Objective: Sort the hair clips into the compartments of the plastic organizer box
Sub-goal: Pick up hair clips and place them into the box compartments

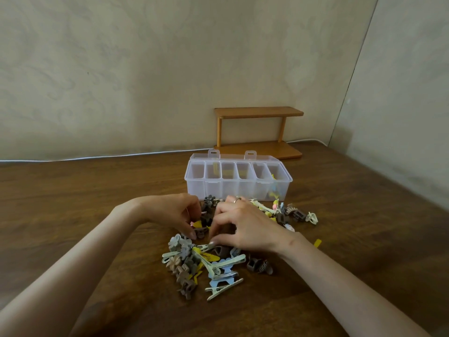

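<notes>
A clear plastic organizer box (218, 190) stands open on the wooden table, its lid tipped back. Several compartments run side by side; some hold yellow clips, and the rightmost holds yellow and pastel ones. In front of it lies a pile of hair clips (206, 263): brown claw clips, flower clips, pale long clips, yellow snap clips. My left hand (175, 212) curls into the pile, thumb and fingers pinching a small brown claw clip (201, 231). My right hand (245, 227) arches over the pile's middle with bent fingers, thumb tip on a pale clip. What lies under its palm is hidden.
More clips (294, 214) spread to the right of my right hand, and one yellow clip (317, 243) lies apart by my right wrist. A small two-tier wooden shelf (258, 132) stands behind the box against the wall. A white cable (121, 155) runs along the table's back edge.
</notes>
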`<state>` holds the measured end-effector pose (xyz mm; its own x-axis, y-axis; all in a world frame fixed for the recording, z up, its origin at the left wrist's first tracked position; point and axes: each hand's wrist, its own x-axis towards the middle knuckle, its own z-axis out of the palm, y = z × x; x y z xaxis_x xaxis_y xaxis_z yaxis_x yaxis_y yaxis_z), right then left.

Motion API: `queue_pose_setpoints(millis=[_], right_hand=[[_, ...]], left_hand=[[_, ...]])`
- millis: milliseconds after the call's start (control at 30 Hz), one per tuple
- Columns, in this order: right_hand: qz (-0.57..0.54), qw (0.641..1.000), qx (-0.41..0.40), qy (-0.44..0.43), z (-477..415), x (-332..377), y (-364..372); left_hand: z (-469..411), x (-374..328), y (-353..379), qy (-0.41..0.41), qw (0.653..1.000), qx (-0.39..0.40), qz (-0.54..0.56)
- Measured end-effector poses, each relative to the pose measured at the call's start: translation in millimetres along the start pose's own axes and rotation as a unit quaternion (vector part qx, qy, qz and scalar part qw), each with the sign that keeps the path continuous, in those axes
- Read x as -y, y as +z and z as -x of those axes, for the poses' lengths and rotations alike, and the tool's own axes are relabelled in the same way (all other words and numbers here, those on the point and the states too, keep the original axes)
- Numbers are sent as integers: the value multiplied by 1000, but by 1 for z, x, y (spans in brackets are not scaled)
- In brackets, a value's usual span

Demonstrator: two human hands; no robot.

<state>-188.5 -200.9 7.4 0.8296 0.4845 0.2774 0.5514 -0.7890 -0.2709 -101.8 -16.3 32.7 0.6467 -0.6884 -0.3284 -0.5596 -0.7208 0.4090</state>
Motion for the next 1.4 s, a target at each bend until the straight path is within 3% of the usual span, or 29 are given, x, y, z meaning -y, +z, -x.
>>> queue_pose_setpoints(millis=[233,300,400,567,900,1200,1300,1400], right_hand=[[65,995,-17,71,5,-15,-10],[26,997,-35,63,5,-13,-11],[-95,995,13,26,4,3,-11],[-53,992,106,-35,2,22,0],[44,994,85,45,11,0,-15],[14,998,8,68,28,-3,-22],[-17,998,38,56,38,9,-25],[21,995,82,53,48,15,-23]], left_hand=[[-7,-1,5,7,996,-92,-12],[-7,-2,6,14,993,-117,-20],[-8,-3,6,27,990,-137,-28],[-3,-2,0,20,992,-121,-10],[14,-5,-12,4,995,-98,15],[54,-7,-6,-46,998,19,-29],[68,-9,5,-73,991,50,-98],[76,-15,26,-100,983,50,-145]])
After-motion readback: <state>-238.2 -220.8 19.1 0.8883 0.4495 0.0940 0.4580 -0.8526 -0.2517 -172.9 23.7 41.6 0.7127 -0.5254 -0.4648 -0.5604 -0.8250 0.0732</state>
